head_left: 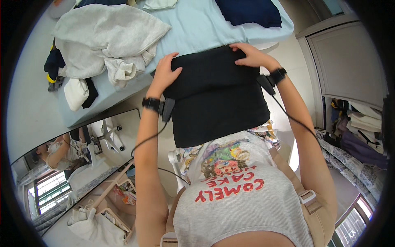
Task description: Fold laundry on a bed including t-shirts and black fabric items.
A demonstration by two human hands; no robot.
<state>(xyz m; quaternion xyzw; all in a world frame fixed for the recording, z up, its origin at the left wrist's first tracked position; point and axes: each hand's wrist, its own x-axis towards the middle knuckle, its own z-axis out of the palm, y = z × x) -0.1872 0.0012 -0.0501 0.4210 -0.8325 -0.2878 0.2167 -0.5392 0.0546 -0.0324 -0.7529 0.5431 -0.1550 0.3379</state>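
A folded black garment point(218, 99) lies over my lap, its far edge against the side of the bed. A crease crosses it about halfway up. At its far left corner rests my left hand point(165, 73), fingers stretched along the edge and thumb apart. My right hand point(254, 57) lies on the far right part, fingers extended over the far edge and thumb spread on the cloth. Both hands look open, and neither visibly pinches the fabric. Which kind of garment it is, I cannot tell.
On the light blue bed sheet point(193, 35) lie a rumpled grey sweatshirt point(107, 35), a folded navy garment point(251, 12) and small white and black items point(77, 94). A mirror point(94, 156) stands at left. At right, a cabinet point(349, 57) holds stacked clothes point(364, 127).
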